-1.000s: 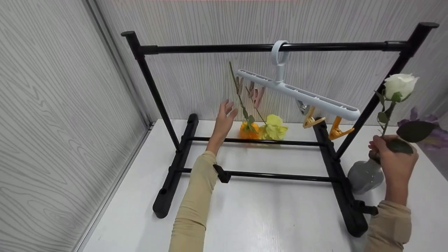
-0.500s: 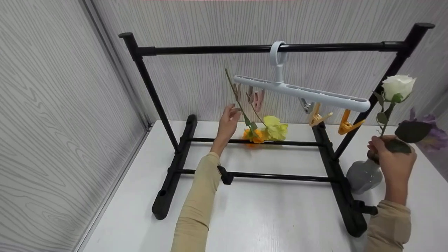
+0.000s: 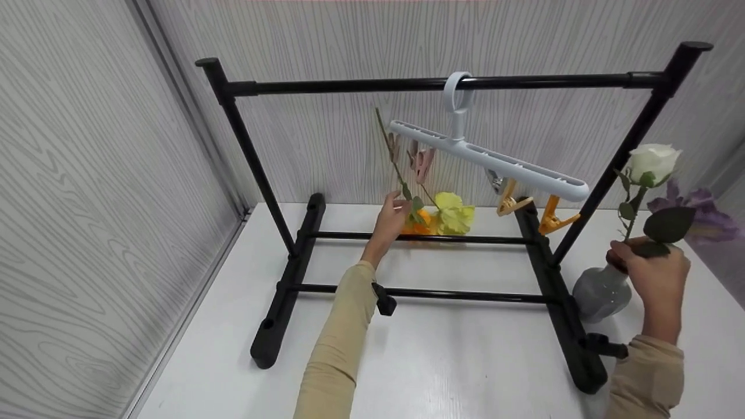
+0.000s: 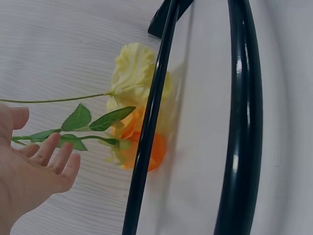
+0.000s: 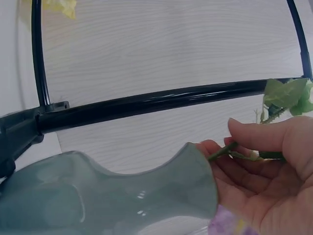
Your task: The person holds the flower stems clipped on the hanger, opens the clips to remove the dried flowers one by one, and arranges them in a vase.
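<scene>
In the head view my right hand (image 3: 660,276) holds the stem of a white rose (image 3: 653,164) at the mouth of a grey-green vase (image 3: 599,297). The right wrist view has thumb and fingers pinching the stem beside the vase rim (image 5: 211,181). My left hand (image 3: 391,220) reaches behind the rack's lower bars, its fingertips at the leafy stem of an orange flower (image 4: 129,152). In the left wrist view those fingers are spread and loosely bent beside the leaves. A yellow flower (image 3: 454,214) hangs next to the orange one, both upside down below a pale hanger (image 3: 506,166).
The black rack (image 3: 349,86) spans the white table (image 3: 442,361), its lower crossbar (image 3: 483,295) passing ahead of the left forearm. Pink clips (image 3: 424,166) and orange clips (image 3: 556,220) hang from the hanger. Right of the vase is a purple flower (image 3: 701,212).
My left hand has moved right and down to the orange flower's stem. The hanger has swung back and forth. My right hand and the white rose have dropped slightly.
</scene>
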Motion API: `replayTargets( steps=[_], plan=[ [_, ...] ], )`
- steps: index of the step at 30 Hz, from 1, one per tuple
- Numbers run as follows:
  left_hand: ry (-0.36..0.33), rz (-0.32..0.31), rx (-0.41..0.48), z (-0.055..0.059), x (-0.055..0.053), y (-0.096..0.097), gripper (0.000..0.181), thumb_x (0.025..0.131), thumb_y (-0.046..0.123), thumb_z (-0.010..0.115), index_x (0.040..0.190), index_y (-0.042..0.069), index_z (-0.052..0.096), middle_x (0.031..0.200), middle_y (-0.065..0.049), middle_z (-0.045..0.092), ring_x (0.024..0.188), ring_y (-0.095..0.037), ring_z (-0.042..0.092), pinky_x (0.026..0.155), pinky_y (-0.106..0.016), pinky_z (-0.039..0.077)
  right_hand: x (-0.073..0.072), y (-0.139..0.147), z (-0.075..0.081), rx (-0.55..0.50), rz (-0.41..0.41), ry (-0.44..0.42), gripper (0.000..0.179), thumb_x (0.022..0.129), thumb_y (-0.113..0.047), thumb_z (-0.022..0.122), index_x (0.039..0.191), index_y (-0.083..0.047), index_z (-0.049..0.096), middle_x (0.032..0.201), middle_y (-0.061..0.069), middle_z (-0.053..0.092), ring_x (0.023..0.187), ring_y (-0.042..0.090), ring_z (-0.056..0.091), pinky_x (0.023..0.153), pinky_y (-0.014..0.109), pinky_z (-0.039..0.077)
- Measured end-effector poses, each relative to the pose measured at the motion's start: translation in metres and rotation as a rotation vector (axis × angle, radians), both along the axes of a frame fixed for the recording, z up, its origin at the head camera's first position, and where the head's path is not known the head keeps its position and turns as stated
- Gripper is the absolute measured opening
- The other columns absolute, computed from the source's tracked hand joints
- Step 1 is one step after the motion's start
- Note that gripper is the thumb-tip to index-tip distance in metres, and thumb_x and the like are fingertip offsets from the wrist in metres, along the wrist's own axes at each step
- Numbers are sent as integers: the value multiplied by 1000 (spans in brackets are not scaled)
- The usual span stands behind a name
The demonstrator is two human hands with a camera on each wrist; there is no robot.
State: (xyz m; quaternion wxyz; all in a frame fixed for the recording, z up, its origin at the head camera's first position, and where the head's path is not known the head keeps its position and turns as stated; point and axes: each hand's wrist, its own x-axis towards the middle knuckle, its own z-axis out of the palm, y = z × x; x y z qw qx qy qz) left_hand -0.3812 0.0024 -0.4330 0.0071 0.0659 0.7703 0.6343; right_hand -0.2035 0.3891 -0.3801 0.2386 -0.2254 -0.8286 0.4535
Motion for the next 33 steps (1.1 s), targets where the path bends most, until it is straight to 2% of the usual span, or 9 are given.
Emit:
replayTargets(
  steps=[3,8,11,12,15,18,23,27,33],
  plan=[
    [24,19,5,-3,-1,-1,49,100,28,50,144,8,39,135,-14,47,123,-28,48,96,-39,43,1,-1,0,117,18,-41,34,80,-30,75,98,-1,72,58,-34,49,69,-10,46,72,15,35],
    [3,34,97,-2,-3,-2,39,98,31,52,129,8,48,145,-12,37,128,-26,43,101,-39,39,1,-6,2,170,29,-41,38,80,-25,75,105,3,70,58,-37,44,70,-11,44,73,16,35],
    [7,39,165,-3,-3,-3,35,98,30,53,124,8,45,141,-11,42,131,-25,40,104,-39,35,-1,-6,3,180,21,-58,42,80,-25,74,111,2,68,65,-34,46,82,-3,48,78,18,35],
    [21,39,176,-4,-3,-3,35,99,29,53,124,7,44,139,-12,45,130,-25,41,104,-38,35,-1,-6,3,184,20,-66,43,80,-25,73,113,2,67,70,-28,52,88,3,51,80,20,36],
    [89,30,137,-7,-2,-5,34,99,24,53,128,7,44,128,-12,53,122,-24,47,101,-37,38,-2,-7,3,187,12,-82,49,80,-24,73,118,5,62,92,-2,63,101,22,52,79,24,36],
    [191,35,24,-10,-1,-8,28,100,20,53,124,6,50,118,-10,59,111,-22,53,95,-35,42,-2,-8,2,201,14,-78,52,80,-23,73,116,9,57,109,23,59,104,35,52,76,30,38],
    [361,171,-96,-10,-1,-22,14,99,15,54,103,4,62,100,-8,66,96,-18,60,83,-32,47,-1,-9,-1,280,56,-104,46,81,-28,74,102,9,57,98,29,60,94,44,55,69,41,39],
    [432,254,-81,-1,3,-36,14,99,17,54,101,6,63,95,-7,66,88,-18,59,74,-30,47,1,-6,-1,356,69,-147,46,82,-34,73,88,9,58,91,33,60,86,50,55,60,48,40],
    [551,334,-35,8,12,-53,15,99,14,54,98,3,63,89,-11,63,84,-19,60,74,-31,48,4,-4,6,360,24,-175,47,82,-31,73,96,12,58,97,36,60,90,54,54,65,55,41]
  ],
)
